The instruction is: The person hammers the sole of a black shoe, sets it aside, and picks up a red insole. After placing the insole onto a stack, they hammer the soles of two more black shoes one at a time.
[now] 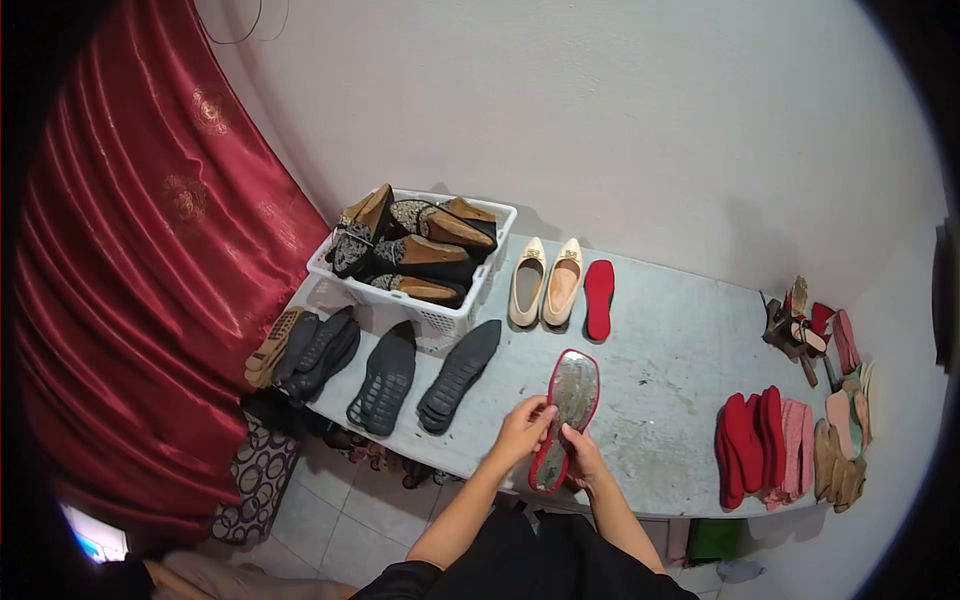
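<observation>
Near the table's front edge, a red-rimmed insole (574, 393) with a shiny grey-brown face is held up between both hands. My left hand (524, 428) pinches its left edge, fingers closed. At the lower right side, my right hand (583, 453) grips it with the thumb on the face; its other fingers are largely hidden behind. Beyond it on the table lie a red insole (599, 300) and a pair of cream shoes, the left one (527, 284) beside the right one (563, 283).
A white basket (440, 316) of dark shoes stands at the back left of the table (660, 400). Black soles (384, 378) lie before it. Red insoles (742, 440), pink insoles (793, 450) and brown pieces (836, 465) sit at the right. A red curtain (150, 250) hangs left.
</observation>
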Motion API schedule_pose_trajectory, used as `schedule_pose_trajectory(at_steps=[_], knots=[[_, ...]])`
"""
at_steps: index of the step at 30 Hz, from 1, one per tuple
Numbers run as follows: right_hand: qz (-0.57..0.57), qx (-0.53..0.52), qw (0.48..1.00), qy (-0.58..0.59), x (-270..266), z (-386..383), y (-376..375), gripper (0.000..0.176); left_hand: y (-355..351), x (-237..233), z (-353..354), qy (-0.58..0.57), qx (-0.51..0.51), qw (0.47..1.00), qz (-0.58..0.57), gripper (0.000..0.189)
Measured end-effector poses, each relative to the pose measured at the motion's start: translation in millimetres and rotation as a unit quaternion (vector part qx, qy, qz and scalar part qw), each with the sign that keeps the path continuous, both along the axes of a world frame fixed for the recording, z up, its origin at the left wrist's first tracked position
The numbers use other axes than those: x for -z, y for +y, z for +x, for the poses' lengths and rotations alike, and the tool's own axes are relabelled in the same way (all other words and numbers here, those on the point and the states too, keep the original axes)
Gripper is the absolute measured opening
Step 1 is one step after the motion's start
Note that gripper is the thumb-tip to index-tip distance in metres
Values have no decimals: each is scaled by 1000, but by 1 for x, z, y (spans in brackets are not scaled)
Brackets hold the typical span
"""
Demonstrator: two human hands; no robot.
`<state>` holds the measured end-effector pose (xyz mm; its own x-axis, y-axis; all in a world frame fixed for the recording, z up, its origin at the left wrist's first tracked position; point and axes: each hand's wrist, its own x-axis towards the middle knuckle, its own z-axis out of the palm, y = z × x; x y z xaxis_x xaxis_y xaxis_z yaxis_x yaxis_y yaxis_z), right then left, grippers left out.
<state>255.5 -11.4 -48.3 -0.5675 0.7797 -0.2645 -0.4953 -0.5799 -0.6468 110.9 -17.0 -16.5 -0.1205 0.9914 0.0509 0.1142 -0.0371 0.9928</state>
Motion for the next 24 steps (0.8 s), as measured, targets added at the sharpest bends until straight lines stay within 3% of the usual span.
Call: schedule_pose_trajectory(at_steps=[1, 3, 5, 6, 8, 9, 13, 19, 20, 21, 22, 24], knots=[[26, 11, 999, -23, -2, -15, 3, 39, 7, 10, -20, 19, -36, 999, 2, 21], [36, 58, 996, -50, -1, -42, 6, 35, 19, 44, -66, 215, -91, 971, 53, 30], [-39, 69, 996, 41, 18, -56, 10, 37, 20, 46, -94, 416, -151, 896, -39, 42], [-60, 63, 995, 50, 22, -64, 11, 49, 22, 53, -106, 416, -145, 897, -35, 42], [-53, 79, 994, 46, 22, -75, 12, 55, 27, 74, -127, 500, -155, 850, -57, 52], [-49, 89, 994, 41, 21, -78, 12, 61, 29, 83, -135, 500, -147, 852, -52, 52], [-54, 123, 991, 26, 28, -88, 14, 65, 32, 94, -147, 524, -101, 843, -73, 45], [-49, 139, 988, 45, 34, -97, 21, 63, 37, 73, -167, 350, -38, 927, -127, 42], [-55, 153, 986, 38, 35, -99, 21, 63, 36, 71, -170, 129, -20, 979, -158, 40], [-62, 168, 983, 31, 36, -101, 22, 62, 33, 66, -172, -98, -2, 979, -181, 38], [-64, 172, 983, 32, 39, -103, 22, 62, 30, 44, -172, -229, 50, 947, -221, 37], [-40, 154, 986, 50, 48, -104, 23, 62, 20, -5, -162, -278, 96, 931, -217, 38]])
